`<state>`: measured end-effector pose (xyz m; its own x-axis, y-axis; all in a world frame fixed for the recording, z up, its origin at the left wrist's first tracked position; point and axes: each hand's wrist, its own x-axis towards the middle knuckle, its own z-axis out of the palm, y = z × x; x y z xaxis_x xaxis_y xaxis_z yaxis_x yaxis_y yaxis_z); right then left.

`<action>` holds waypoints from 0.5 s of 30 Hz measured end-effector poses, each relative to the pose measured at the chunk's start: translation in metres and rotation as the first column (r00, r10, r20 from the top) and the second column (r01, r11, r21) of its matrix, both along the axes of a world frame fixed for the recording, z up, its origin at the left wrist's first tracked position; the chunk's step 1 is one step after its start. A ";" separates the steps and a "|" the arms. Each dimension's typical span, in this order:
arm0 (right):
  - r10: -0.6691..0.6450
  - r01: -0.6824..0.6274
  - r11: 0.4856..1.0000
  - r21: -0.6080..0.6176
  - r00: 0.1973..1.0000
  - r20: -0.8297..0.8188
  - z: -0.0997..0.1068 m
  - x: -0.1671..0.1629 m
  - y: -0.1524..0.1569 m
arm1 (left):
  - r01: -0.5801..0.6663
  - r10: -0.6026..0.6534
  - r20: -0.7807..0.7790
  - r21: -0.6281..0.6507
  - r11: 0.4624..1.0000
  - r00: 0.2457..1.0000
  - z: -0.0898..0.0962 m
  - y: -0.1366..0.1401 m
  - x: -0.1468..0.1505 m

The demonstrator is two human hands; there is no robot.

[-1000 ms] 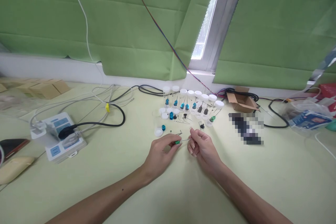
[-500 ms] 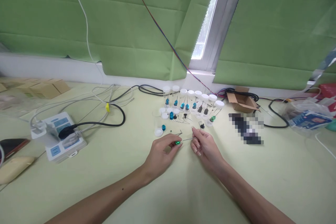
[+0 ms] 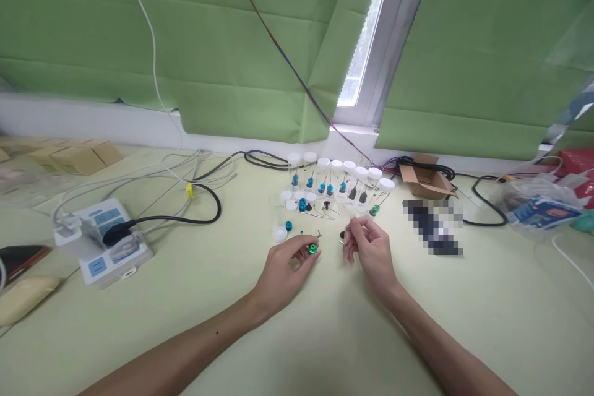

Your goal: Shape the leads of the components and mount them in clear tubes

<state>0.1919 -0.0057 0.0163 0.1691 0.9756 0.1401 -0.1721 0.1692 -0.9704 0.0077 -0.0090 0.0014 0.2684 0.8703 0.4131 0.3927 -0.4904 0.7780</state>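
In the head view, the left hand (image 3: 288,265) pinches a green knob (image 3: 312,249) between thumb and fingers over the desk (image 3: 306,346), probably by its sides to leave the face exposed. The right hand (image 3: 372,252) has thumb and forefinger nearly together beside a black knob (image 3: 342,235); I cannot tell whether it grips anything. Capped vials (image 3: 345,181) bound the far side, perhaps set back for working room. The forearms have room between them; the near edge is out of view.

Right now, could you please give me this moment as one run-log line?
left grip: closed on green part | right grip: near black part, hold unclear | beyond: white-capped tubes
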 end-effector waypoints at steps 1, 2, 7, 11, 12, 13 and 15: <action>-0.015 0.014 1.000 0.014 1.000 0.017 0.000 0.000 0.000 | -0.006 0.006 -0.001 -0.006 1.000 1.000 0.001 0.000 0.000; -0.031 0.030 0.999 0.028 0.999 0.037 -0.001 0.001 0.000 | -0.012 0.012 -0.002 -0.011 1.000 1.000 0.002 0.000 0.000; -0.153 0.137 0.985 0.101 0.972 0.177 0.000 0.004 0.000 | -0.023 0.023 -0.005 -0.036 0.999 1.000 0.003 0.000 0.000; -0.248 0.224 0.966 0.127 0.940 0.234 0.002 0.009 0.000 | -0.034 0.034 0.003 -0.057 0.998 0.999 0.001 0.001 0.000; -0.265 0.238 0.962 0.136 0.934 0.240 0.002 0.010 0.001 | -0.037 0.037 0.004 -0.062 0.997 0.999 0.001 0.002 0.000; -0.280 0.249 0.957 0.148 0.928 0.247 0.002 0.011 0.001 | -0.040 0.040 0.006 -0.065 0.997 0.999 0.000 0.002 0.000; -0.304 0.266 0.949 0.171 0.916 0.263 0.002 0.013 0.003 | -0.043 0.044 0.009 -0.074 0.996 0.999 -0.001 0.002 0.000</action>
